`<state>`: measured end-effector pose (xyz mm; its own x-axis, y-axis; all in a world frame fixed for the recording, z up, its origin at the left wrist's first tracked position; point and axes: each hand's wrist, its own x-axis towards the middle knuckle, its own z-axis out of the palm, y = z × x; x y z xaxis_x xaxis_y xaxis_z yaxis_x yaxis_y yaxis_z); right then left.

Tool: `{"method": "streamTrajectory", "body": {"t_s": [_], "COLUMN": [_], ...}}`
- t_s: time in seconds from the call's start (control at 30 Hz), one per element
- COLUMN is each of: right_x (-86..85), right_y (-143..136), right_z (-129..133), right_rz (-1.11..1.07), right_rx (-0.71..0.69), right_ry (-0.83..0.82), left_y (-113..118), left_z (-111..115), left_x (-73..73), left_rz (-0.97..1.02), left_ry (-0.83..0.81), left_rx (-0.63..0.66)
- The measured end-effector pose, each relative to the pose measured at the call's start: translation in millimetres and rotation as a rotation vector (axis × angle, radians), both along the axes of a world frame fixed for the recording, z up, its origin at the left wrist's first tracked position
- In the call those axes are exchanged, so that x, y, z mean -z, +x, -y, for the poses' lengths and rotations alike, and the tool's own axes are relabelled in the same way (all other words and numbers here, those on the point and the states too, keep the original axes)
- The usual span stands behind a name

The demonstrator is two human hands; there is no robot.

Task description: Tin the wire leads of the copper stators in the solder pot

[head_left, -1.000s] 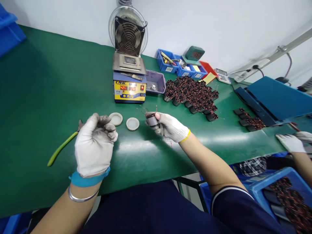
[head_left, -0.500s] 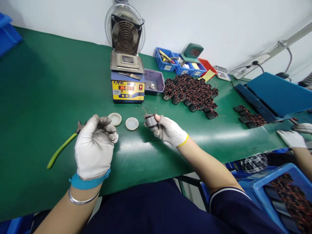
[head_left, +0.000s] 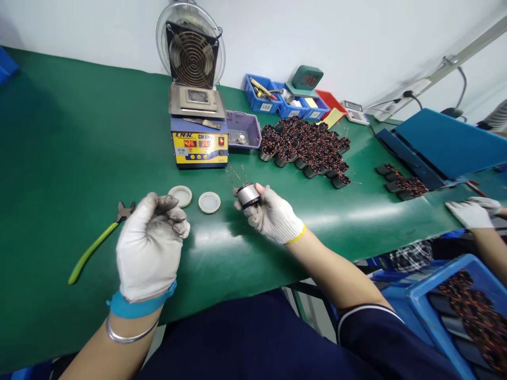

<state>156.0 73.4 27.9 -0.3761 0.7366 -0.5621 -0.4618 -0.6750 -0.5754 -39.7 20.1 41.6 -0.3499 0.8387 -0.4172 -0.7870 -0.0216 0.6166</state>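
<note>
My right hand [head_left: 273, 215], in a white glove, grips a silver and black motor stator [head_left: 249, 196] with thin copper wires sticking up from its top. My left hand [head_left: 152, 245], gloved and palm up, has its fingers curled; nothing shows between them. Green-handled cutters [head_left: 93, 247] lie to its left, their jaws beside the glove. Two shallow round dishes, one [head_left: 181, 196] just beyond my left fingertips and another [head_left: 209, 202] nearer the stator, rest on the green table [head_left: 222, 269].
A solder pot [head_left: 200, 142] with a fan [head_left: 194, 58] behind stands at the back, beside a purple tray [head_left: 245, 126]. Several stators [head_left: 304, 145] cluster right of it. Small blue bins [head_left: 263, 100] line the wall. A co-worker's gloved hands [head_left: 471, 214] rest at far right, above a blue crate [head_left: 423, 295].
The stator has tilted in my right hand, so more of its silver side shows. The whole view has shifted slightly. My left hand keeps its curled pose.
</note>
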Motion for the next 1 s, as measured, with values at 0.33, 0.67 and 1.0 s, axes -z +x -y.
{"method": "streamTrajectory", "body": {"t_s": [0.33, 0.67, 1.0], "right_x": [10.9, -13.3, -1.2], "right_y": [4.1, -8.6, -45.8], "right_z": [-1.7, -19.7, -23.7], "right_rz": [0.290, 1.865, 2.055], "right_rx": [-0.059, -0.757, -1.007], "right_ry": [0.159, 1.495, 1.455], "left_y": [-1.0, 27.8, 35.1], "left_z": [1.5, 25.2, 26.8], "left_x": [5.7, 21.7, 24.1], "left_rz": [-0.018, -0.574, -0.720], "left_ry": [0.052, 0.223, 0.234], "left_rx": [0.056, 1.081, 1.252]}}
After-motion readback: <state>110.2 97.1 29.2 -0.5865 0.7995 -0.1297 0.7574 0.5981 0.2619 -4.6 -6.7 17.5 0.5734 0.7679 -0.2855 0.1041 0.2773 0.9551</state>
